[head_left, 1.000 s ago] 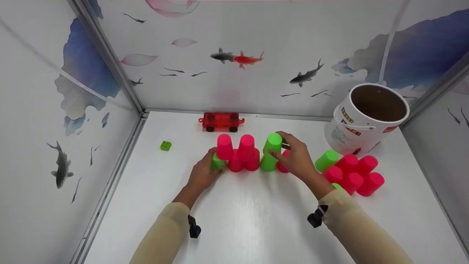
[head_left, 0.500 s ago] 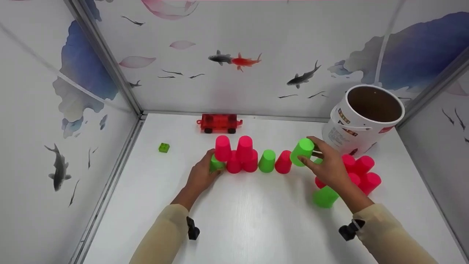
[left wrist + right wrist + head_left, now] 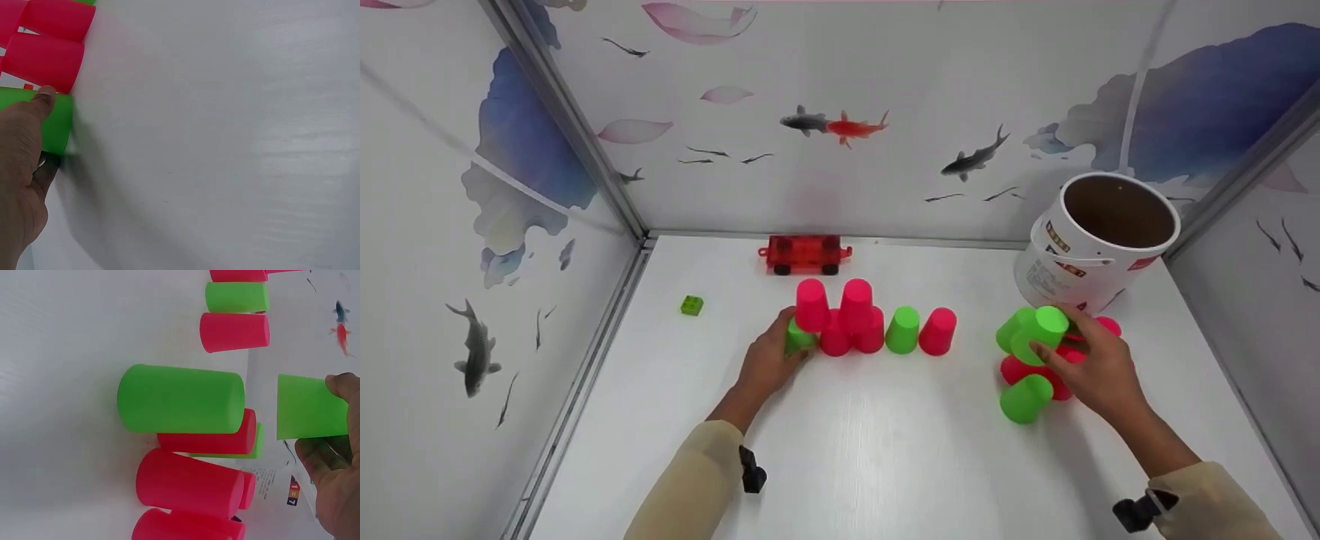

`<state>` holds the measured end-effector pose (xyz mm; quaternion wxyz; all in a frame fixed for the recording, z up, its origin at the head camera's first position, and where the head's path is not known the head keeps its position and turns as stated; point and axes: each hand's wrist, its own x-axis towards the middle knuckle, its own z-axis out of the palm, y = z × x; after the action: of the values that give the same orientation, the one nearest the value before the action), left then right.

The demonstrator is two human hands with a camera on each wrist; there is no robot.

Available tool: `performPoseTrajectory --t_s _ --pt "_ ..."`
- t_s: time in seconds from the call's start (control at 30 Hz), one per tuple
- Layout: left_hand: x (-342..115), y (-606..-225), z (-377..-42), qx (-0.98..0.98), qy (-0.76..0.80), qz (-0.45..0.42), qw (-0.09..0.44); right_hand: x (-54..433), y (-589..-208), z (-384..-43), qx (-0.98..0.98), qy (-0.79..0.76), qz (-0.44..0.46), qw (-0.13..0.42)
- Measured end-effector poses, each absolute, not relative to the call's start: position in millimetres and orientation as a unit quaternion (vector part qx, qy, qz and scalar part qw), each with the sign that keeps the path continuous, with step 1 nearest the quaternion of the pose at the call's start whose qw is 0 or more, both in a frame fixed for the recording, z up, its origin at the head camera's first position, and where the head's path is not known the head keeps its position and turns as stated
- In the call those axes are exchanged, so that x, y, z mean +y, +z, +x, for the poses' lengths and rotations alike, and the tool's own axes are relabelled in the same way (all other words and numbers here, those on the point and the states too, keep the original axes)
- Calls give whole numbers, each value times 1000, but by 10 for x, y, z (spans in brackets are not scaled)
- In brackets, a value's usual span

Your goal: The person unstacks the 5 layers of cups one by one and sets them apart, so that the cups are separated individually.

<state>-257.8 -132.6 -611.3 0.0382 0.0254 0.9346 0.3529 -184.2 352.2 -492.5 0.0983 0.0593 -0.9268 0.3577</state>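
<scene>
Upside-down plastic cups stand in a row across the table. At the row's left end my left hand grips a green cup, thumb on its near side. Two pink cups sit on top of the row's left part. Further right in the row come another green cup and a pink cup. My right hand holds a green cup between thumb and fingers, raised above the cup cluster at the right. In that cluster a green cup stands in front of several pink cups.
Behind the cluster stands a white bucket with a handle. A red toy wagon is by the back wall. To the left lies a small green toy brick. Walls border the white table.
My right hand has lifted the green cup off the green cup in the row and carried it right, over the cluster. My left hand keeps its hold at the row's left end.
</scene>
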Motion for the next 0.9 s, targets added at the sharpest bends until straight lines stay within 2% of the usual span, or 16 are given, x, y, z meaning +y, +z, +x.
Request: performPoseTrajectory --t_s 0.23,0.53,0.9 --pt "-1345 -6132 -2590 941 336 44 25 3733 -4998 -1674 -928 341 63 136" --pt "-1335 -6141 -2594 940 339 35 31 4029 -5132 -1496 -933 324 44 152" --pt "-1342 -6134 -2595 938 343 31 34 4123 -5316 -1340 -920 346 28 184"
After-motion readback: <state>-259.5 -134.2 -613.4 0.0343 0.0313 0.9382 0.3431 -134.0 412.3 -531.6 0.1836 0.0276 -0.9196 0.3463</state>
